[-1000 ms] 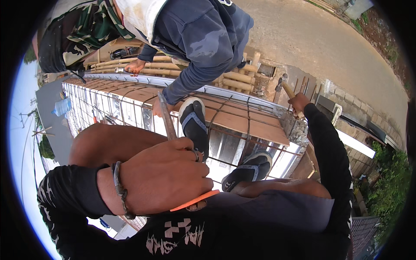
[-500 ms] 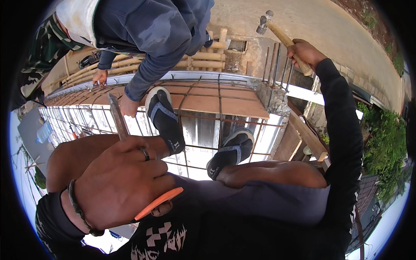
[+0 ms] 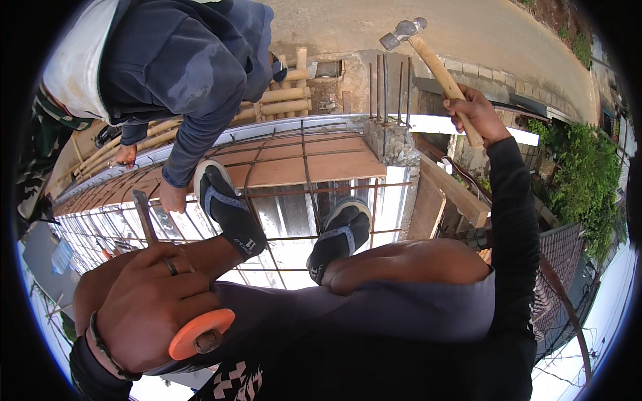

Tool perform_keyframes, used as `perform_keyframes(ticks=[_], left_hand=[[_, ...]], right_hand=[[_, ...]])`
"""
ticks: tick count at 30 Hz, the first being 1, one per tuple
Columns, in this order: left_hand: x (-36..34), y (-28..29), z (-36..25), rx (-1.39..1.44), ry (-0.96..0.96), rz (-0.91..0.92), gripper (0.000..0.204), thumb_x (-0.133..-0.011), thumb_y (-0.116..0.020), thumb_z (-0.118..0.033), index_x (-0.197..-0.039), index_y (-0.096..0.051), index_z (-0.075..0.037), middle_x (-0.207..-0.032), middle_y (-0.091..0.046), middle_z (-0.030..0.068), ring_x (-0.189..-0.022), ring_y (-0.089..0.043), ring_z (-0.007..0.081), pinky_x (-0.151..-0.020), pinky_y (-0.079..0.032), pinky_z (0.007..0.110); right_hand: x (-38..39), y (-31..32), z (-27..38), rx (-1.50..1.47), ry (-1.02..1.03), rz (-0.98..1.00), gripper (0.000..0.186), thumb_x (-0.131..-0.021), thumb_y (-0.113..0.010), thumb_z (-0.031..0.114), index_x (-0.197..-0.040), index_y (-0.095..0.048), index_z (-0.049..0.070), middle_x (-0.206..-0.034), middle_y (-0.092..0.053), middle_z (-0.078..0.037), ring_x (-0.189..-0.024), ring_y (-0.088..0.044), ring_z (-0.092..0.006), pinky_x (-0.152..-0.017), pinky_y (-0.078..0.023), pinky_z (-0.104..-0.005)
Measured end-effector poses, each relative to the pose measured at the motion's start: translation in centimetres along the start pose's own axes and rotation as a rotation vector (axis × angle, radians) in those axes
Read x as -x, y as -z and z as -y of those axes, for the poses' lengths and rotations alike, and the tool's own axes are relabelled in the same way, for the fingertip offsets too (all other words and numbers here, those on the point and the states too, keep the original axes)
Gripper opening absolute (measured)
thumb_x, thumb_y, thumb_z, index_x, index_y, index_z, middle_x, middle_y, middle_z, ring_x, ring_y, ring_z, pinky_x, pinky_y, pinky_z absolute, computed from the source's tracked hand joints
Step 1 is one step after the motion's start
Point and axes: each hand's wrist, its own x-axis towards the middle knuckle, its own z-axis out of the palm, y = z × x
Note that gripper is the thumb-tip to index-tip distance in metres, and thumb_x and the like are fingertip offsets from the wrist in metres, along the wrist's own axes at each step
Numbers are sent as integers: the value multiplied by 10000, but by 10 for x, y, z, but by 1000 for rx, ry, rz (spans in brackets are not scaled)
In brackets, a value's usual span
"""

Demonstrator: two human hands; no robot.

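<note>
My left hand [image 3: 148,301] is closed around a chisel [image 3: 144,217], its flat metal end pointing away from me past my knuckles. An orange round hand guard [image 3: 182,337] surrounds the chisel's near end, below my fist. Out at the upper right, my right hand [image 3: 476,115] grips the wooden handle of a ball-peen hammer [image 3: 435,63]. Its metal head is raised toward the upper left of that hand, well apart from the chisel.
My sandalled feet [image 3: 348,234] rest on a rebar grid [image 3: 305,157] above brown boards [image 3: 334,157] and shiny sheeting. A co-worker [image 3: 180,73] bends over the far left. Upright bars [image 3: 386,90] rise from a concrete stub; a timber beam [image 3: 455,190] lies right of it.
The view has shifted, so the grid and co-worker appear further left. My left hand sits lower and further left, its guard turned more face-on. The hammer remains raised, its head tilted slightly more leftward.
</note>
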Motion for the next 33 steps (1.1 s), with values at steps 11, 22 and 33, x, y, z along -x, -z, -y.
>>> perform_keyframes(ticks=[11,22,33], left_hand=[[-11,11,15,7,-191,-23,196,-647,-785,-292,-737,-695,-143,-735,-653,-16,-749,-648,191,-893,-486,416],[-37,10,20,-28,-244,94,272,-591,-856,-255,-770,-695,-129,-759,-669,29,-813,-672,236,-935,-501,468],[-124,-33,78,3,-232,-34,177,-787,-778,-214,-874,-688,-89,-899,-704,43,-883,-700,209,-937,-505,418]], right_hand=[[-12,47,-72,-18,-250,-353,181,-861,-634,97,-778,-629,-65,-651,-611,-115,-547,-589,-193,-510,-476,-346],[27,24,-246,-858,-315,-424,175,-907,-643,13,-1013,-567,-105,-827,-629,-140,-684,-675,-202,-638,-644,-326],[147,-115,-301,172,-679,-932,297,-879,-576,180,-1111,-624,0,-1021,-704,-230,-959,-703,-364,-838,-551,-446]])
